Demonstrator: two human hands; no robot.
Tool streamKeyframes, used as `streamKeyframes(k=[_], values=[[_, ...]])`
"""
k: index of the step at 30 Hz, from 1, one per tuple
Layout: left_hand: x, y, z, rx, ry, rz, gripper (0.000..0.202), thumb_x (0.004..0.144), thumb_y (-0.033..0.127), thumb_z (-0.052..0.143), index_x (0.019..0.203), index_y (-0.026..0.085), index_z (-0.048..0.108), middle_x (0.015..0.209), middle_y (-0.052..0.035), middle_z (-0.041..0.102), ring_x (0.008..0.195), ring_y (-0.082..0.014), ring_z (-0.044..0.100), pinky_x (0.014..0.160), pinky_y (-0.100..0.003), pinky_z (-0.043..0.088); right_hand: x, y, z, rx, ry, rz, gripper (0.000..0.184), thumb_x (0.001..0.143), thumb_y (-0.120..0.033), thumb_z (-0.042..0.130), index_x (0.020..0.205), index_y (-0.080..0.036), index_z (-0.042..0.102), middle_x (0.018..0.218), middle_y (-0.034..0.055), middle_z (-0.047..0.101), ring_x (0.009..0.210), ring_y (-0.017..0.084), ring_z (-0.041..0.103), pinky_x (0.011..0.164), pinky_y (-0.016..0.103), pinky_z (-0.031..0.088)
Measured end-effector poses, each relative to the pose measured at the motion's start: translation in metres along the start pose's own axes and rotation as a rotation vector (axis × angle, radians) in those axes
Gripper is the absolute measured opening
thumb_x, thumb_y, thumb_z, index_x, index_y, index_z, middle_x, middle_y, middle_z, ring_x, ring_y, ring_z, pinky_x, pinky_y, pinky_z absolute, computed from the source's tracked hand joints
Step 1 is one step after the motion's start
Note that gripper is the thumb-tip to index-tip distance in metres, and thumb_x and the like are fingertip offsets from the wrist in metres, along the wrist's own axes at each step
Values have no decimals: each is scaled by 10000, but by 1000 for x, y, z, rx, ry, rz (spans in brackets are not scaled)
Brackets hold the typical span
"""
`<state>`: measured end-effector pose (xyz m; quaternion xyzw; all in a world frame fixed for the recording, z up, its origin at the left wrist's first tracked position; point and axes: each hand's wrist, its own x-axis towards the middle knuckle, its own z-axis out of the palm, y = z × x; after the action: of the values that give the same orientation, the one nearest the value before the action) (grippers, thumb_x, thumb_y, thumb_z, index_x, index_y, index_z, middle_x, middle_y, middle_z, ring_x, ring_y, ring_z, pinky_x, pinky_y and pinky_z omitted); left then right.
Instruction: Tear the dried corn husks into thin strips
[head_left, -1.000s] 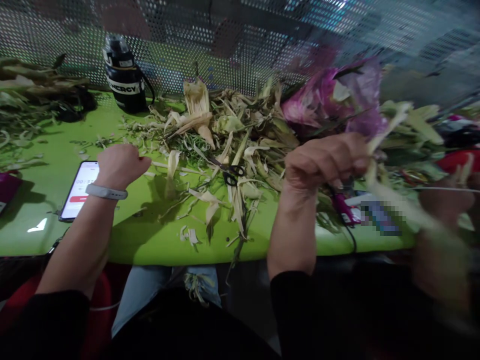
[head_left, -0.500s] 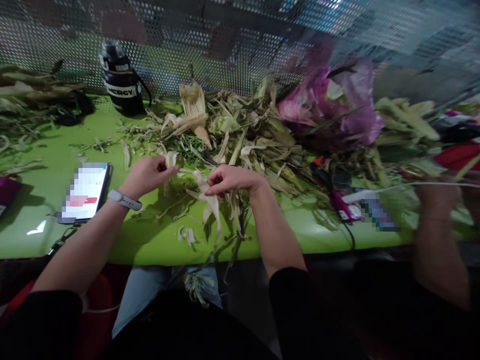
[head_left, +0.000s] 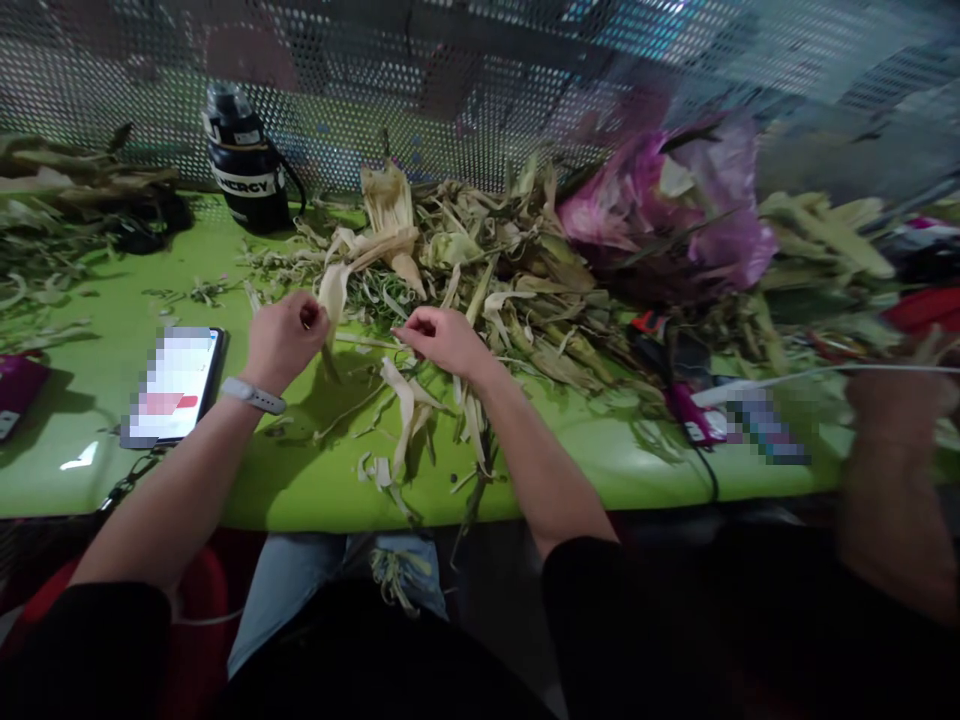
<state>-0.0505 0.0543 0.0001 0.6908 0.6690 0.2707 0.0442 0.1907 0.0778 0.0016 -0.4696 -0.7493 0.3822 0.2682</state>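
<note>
My left hand, with a grey wristband, is closed around a pale husk strip that stands up from its fingers. My right hand is pinched shut just to the right, over loose husk strips lying on the green table. What its fingertips grip is too small to make out. Both hands work at the front edge of a big pile of corn husks and leaves.
A phone lies left of my left hand. A black bottle stands at the back by the perforated metal wall. A purple bag sits back right. Another person's arm reaches in at the right. More husks lie far left.
My right hand came down from the purple bag area to the husks in front of me. My left hand moved right from the phone and closed on a husk strip, lifting it.
</note>
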Motion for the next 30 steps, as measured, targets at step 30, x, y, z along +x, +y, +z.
streamKeyframes(k=[30], values=[[-15, 24, -8, -842, -280, 141, 320, 816, 432, 706, 835, 113, 687, 766, -62, 700, 667, -137, 620, 591, -237, 479, -3, -11, 22, 455, -36, -129, 376, 800, -522, 704, 851, -171, 580, 727, 1, 621, 655, 129, 587, 652, 284, 508]])
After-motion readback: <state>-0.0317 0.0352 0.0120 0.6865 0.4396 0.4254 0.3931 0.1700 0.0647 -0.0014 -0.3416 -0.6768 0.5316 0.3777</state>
